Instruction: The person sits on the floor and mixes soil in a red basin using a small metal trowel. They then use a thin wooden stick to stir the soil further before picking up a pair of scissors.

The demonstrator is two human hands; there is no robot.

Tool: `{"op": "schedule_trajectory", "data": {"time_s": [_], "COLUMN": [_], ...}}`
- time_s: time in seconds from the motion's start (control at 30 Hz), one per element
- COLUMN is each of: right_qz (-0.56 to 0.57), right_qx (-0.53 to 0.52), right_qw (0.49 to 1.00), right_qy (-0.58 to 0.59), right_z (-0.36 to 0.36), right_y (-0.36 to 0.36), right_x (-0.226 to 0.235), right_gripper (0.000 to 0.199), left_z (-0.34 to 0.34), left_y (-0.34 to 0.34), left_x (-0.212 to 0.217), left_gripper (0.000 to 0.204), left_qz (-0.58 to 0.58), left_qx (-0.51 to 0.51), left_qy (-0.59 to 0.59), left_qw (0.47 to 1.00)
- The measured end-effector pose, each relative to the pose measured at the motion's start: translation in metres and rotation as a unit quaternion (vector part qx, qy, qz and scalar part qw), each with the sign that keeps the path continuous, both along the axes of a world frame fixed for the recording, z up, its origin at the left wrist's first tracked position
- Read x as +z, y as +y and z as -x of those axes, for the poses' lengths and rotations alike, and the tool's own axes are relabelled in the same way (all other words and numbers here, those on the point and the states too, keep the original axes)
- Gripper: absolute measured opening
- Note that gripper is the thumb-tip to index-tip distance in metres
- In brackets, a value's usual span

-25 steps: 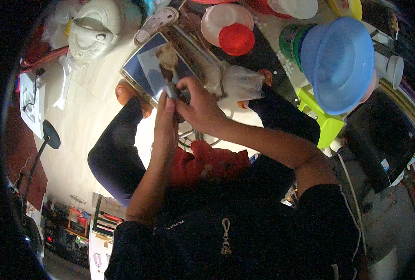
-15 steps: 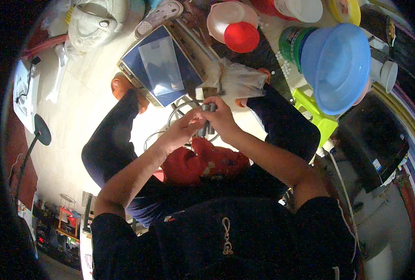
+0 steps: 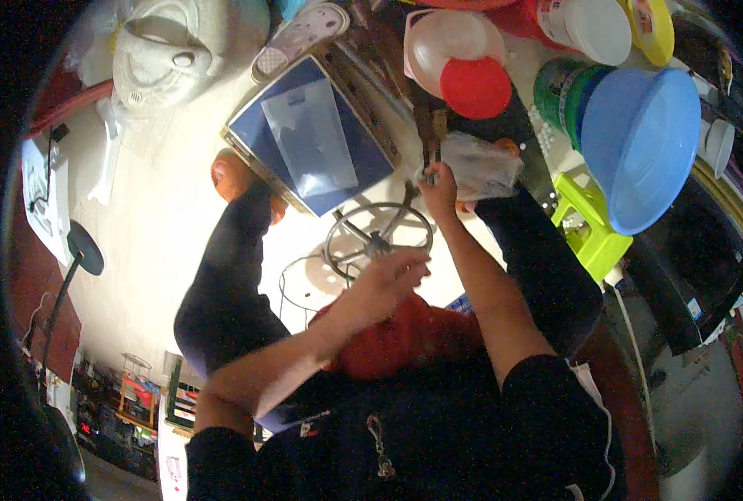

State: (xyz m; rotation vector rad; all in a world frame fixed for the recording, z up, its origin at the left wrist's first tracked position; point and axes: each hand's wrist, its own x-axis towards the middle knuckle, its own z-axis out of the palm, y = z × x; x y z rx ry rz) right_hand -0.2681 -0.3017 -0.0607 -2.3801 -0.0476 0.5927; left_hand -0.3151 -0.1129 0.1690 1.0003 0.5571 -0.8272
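My left hand (image 3: 388, 278) is over a red cloth (image 3: 396, 338) in my lap, its fingers loosely apart and slightly blurred. Nothing shows between them. Farther out and to the right, my right hand (image 3: 441, 190) has its fingers closed at the left edge of a crumpled clear plastic bag (image 3: 482, 167). A small grey piece shows at its fingertips, too unclear to name. Between my legs, a grey spoked metal ring (image 3: 377, 242) stands over the bright floor. Left of the right hand lies a dark blue box (image 3: 275, 138) with a clear plastic sheet (image 3: 309, 134) on top.
At the right, a blue basin (image 3: 643, 150) leans against a green tub (image 3: 559, 96), above a lime-green stool (image 3: 588, 230). A red round lid (image 3: 476, 88) lies on a pale container (image 3: 447, 42) at the back. A clog (image 3: 300, 40) and a whitish bag (image 3: 163, 58) are far left.
My hands have parted from the grey cylinders they held together. The right hand moved outward to the plastic bag; the left drew back over the red cloth. The view has shifted, uncovering the ring.
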Motion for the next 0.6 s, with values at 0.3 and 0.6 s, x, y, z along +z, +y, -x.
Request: {"op": "schedule_trajectory", "data": {"time_s": [0.3, 0.6], "right_qz": [0.136, 0.16], "right_qx": [0.103, 0.174], "right_qw": [0.983, 0.972], "right_qy": [0.065, -0.02], "right_z": [0.028, 0.001], "right_y": [-0.014, 0.022], "right_x": [-0.029, 0.041], "right_gripper": [0.026, 0.028], "left_z": [-0.01, -0.006], "left_y": [0.016, 0.011], "left_x": [0.0, -0.01], "left_gripper": [0.021, 0.019], "left_qz": [0.034, 0.046], "left_qx": [0.044, 0.176], "left_qy": [0.113, 0.099], "left_qw": [0.992, 0.978]}}
